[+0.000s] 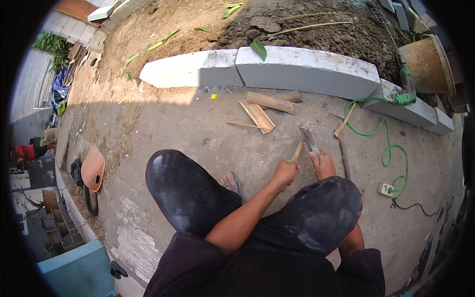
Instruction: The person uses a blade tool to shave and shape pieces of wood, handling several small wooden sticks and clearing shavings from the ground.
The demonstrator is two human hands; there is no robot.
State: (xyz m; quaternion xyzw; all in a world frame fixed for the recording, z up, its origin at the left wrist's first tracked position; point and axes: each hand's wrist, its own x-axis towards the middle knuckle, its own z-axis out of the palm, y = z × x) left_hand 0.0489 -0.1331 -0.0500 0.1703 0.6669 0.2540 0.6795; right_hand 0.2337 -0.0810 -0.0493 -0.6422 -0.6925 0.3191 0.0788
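Left hand [285, 173] grips stick [298, 150], pointing forward | right hand [324, 166] grips blade [309, 139], pointing forward-left

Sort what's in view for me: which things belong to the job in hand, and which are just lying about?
In the job:
- wooden stick, held in the left hand
- grey blade-like tool, held in the right hand
- split wooden piece on the ground, probably

Lying about, apparently:
- green drill
- white socket block
- yellow scrap
- green leaf
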